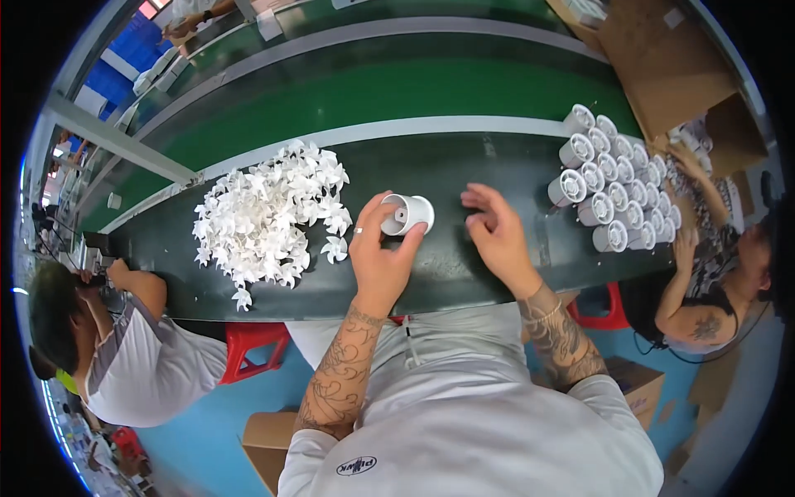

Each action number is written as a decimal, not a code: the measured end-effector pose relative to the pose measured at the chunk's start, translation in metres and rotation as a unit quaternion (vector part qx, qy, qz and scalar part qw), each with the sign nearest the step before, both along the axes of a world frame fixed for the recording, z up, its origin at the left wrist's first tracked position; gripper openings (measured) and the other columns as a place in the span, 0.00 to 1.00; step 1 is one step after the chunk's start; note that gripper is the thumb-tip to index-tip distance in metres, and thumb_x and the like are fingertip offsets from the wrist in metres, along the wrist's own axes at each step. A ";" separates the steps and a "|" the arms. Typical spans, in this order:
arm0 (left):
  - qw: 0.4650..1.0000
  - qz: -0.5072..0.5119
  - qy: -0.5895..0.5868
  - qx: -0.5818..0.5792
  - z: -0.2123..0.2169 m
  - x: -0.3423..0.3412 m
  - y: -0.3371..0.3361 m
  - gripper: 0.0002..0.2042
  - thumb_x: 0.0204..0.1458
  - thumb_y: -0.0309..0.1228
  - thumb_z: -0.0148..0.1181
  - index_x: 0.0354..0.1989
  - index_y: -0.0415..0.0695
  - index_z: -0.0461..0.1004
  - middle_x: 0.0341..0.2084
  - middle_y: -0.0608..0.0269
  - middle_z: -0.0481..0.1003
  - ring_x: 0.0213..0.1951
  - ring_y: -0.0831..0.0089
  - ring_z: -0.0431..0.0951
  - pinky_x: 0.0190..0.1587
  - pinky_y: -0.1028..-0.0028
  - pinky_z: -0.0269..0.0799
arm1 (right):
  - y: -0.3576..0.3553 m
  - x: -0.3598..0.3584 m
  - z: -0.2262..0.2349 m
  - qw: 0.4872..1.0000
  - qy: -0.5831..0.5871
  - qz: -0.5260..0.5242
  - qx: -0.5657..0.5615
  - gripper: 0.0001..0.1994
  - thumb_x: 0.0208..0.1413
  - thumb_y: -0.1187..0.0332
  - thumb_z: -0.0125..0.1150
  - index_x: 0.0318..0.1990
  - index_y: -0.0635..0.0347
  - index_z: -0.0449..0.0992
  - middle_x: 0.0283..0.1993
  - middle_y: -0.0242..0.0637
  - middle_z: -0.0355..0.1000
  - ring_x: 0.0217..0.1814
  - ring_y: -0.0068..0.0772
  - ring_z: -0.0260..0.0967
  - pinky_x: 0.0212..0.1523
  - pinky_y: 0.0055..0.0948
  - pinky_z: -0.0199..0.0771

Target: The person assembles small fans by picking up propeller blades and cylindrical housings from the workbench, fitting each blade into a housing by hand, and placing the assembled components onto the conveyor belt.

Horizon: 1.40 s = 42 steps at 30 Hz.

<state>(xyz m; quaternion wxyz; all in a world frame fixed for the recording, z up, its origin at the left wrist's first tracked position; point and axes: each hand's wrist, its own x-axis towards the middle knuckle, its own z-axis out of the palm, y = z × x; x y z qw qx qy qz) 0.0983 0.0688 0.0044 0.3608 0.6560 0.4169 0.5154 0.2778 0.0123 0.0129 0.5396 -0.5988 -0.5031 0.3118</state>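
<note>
White cup (409,216) in curled left grip (383,258)

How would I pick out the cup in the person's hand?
Find the long dark table. Over its middle, the person's left hand grips one white cup. Unlike the cluster of white cups at the right, this one is apart and held.

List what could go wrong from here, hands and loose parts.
1. The white cup is held by the left hand alone, the right hand being empty, so it might slip.
2. One white bladed part lies near the table's front edge and could get brushed off.
3. The grouped cups stand close together; a bump might topple several.
</note>
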 end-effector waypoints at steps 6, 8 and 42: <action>0.978 -0.081 0.124 0.148 0.015 0.013 -0.006 0.13 0.39 0.26 0.75 0.33 0.39 0.78 0.47 0.48 0.76 0.43 0.58 0.81 0.41 0.67 0.79 | -0.011 -0.006 -0.021 0.977 0.211 -0.020 -0.019 0.24 0.60 0.78 0.51 0.64 0.68 0.60 0.59 0.51 0.67 0.62 0.39 0.67 0.61 0.32 0.68; 0.981 -0.053 0.092 0.164 0.019 0.018 0.001 0.13 0.39 0.25 0.74 0.33 0.38 0.78 0.46 0.49 0.76 0.41 0.58 0.81 0.43 0.69 0.78 | -0.016 0.000 -0.023 0.973 0.227 -0.031 -0.018 0.24 0.59 0.78 0.52 0.64 0.67 0.60 0.60 0.50 0.66 0.63 0.38 0.66 0.62 0.33 0.68; 0.999 0.002 -0.054 -0.006 -0.010 0.005 -0.056 0.21 0.59 0.30 0.53 0.59 0.36 0.61 0.53 0.50 0.66 0.53 0.61 0.70 0.58 0.63 0.66 | -0.125 -0.029 0.029 0.998 -0.034 0.041 -0.019 0.09 0.58 0.67 0.60 0.41 0.61 0.71 0.27 0.42 0.72 0.25 0.42 0.71 0.25 0.37 0.69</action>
